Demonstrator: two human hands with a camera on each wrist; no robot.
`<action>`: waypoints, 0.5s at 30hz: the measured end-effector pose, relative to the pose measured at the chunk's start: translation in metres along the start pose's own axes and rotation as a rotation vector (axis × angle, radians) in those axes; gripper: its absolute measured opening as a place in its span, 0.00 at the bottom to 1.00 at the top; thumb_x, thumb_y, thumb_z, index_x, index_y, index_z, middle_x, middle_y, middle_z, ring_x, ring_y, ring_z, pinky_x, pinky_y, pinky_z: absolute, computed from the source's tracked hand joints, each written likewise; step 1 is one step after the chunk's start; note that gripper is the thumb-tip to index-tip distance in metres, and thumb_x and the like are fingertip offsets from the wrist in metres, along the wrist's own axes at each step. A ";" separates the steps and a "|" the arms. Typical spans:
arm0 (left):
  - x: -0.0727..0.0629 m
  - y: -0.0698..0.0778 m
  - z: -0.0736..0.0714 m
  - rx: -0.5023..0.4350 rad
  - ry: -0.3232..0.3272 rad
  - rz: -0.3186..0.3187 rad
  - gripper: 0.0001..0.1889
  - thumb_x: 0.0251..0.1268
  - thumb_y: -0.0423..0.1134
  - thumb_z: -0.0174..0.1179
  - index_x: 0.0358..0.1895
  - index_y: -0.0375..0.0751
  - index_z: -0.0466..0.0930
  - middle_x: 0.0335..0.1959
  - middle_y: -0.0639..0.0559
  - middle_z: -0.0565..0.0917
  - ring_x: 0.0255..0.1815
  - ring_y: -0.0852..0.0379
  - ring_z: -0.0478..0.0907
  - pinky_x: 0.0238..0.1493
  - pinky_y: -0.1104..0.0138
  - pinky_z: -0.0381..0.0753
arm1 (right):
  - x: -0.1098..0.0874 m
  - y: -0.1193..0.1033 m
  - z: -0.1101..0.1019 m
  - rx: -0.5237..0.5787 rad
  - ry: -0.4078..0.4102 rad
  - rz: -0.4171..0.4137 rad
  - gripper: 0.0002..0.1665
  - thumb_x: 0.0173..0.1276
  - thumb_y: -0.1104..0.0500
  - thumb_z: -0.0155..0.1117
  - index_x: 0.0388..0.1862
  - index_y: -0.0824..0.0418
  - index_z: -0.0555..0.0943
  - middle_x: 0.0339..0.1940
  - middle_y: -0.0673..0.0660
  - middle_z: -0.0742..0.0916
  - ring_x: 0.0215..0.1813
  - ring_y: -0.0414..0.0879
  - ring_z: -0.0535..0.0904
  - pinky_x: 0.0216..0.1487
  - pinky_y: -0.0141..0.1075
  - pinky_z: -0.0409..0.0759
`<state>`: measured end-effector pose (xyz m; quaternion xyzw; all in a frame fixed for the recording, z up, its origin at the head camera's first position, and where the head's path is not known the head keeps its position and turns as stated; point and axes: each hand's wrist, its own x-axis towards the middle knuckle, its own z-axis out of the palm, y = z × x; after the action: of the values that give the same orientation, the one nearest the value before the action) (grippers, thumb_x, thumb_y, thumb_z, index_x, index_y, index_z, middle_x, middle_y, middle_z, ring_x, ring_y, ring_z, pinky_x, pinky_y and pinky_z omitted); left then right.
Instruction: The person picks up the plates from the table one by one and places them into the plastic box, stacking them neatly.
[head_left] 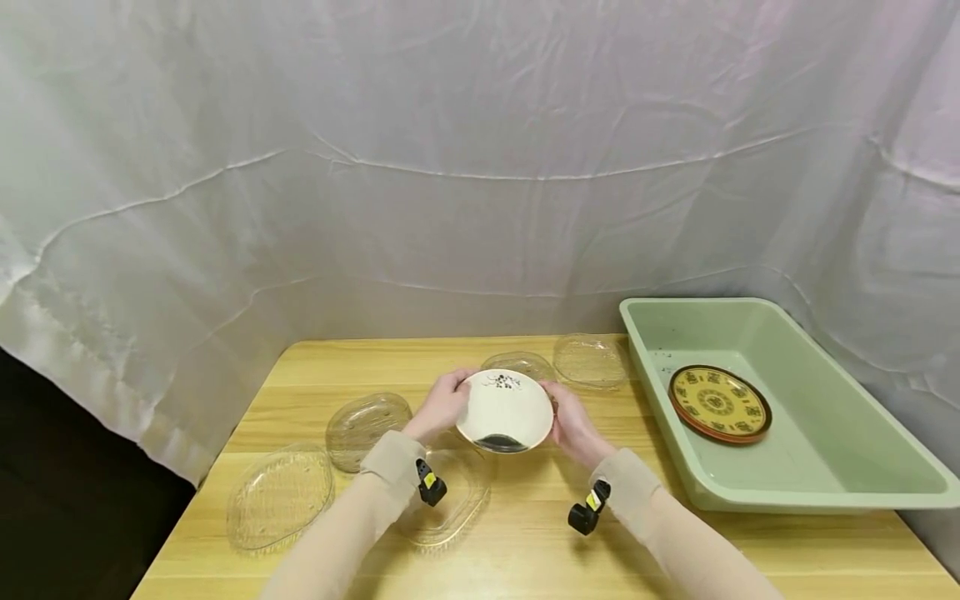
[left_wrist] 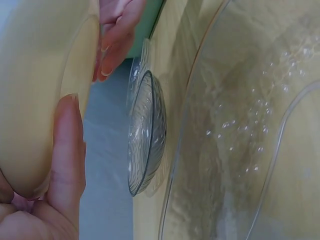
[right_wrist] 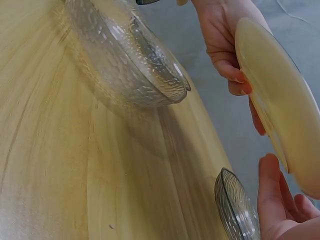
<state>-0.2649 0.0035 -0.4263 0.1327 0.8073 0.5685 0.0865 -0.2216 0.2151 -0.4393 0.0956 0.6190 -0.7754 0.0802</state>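
A cream plate [head_left: 506, 412] with a dark floral sprig and a dark patch at its near edge is held above the table, between both hands. My left hand [head_left: 444, 406] grips its left rim; in the left wrist view the thumb [left_wrist: 68, 150] lies along the plate's pale underside [left_wrist: 35, 90]. At the opposite rim, my right hand [head_left: 572, 425] holds the plate, its fingers partly hidden behind it. Below the hands sits a clear glass dish [head_left: 450, 508], partly covered by the left forearm.
More clear glass dishes stand on the wooden table: two at left [head_left: 281, 500] and two at the back [head_left: 591, 361]. A green tub [head_left: 802, 471] on the right contains a yellow patterned plate [head_left: 716, 404] with a brown rim. Grey curtain [head_left: 480, 233] hangs behind.
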 end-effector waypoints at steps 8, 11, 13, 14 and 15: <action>-0.003 -0.004 0.010 -0.006 -0.026 0.011 0.21 0.79 0.31 0.40 0.68 0.28 0.71 0.66 0.32 0.76 0.47 0.53 0.81 0.42 0.71 0.82 | 0.000 0.008 -0.001 -0.063 -0.006 -0.016 0.28 0.81 0.55 0.39 0.69 0.73 0.64 0.32 0.46 0.83 0.29 0.35 0.81 0.28 0.28 0.83; -0.004 -0.005 0.013 -0.003 -0.042 0.015 0.22 0.80 0.31 0.39 0.69 0.28 0.70 0.65 0.31 0.77 0.44 0.55 0.80 0.40 0.73 0.82 | -0.001 0.011 0.000 -0.084 0.002 -0.029 0.26 0.80 0.59 0.41 0.69 0.74 0.64 0.30 0.46 0.83 0.27 0.35 0.81 0.26 0.27 0.82; -0.004 -0.006 0.014 0.004 -0.048 0.020 0.22 0.80 0.31 0.39 0.69 0.28 0.70 0.65 0.31 0.77 0.44 0.55 0.80 0.40 0.73 0.81 | -0.002 0.013 0.000 -0.101 0.013 -0.049 0.26 0.79 0.62 0.43 0.69 0.76 0.65 0.32 0.48 0.84 0.27 0.36 0.81 0.26 0.27 0.82; -0.004 -0.006 0.015 0.005 -0.050 0.020 0.22 0.80 0.31 0.39 0.69 0.28 0.70 0.65 0.31 0.77 0.44 0.55 0.80 0.40 0.73 0.81 | -0.002 0.013 -0.001 -0.110 0.023 -0.057 0.26 0.78 0.63 0.43 0.69 0.76 0.65 0.33 0.50 0.84 0.28 0.36 0.81 0.27 0.27 0.82; -0.004 -0.007 0.016 0.009 -0.050 0.023 0.22 0.80 0.31 0.39 0.69 0.27 0.70 0.65 0.31 0.77 0.45 0.54 0.80 0.41 0.73 0.81 | -0.002 0.014 -0.001 -0.118 0.030 -0.065 0.25 0.78 0.64 0.43 0.69 0.76 0.65 0.34 0.51 0.84 0.28 0.37 0.81 0.27 0.27 0.82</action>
<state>-0.2573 0.0146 -0.4383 0.1567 0.8058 0.5623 0.0995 -0.2162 0.2128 -0.4524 0.0823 0.6676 -0.7382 0.0513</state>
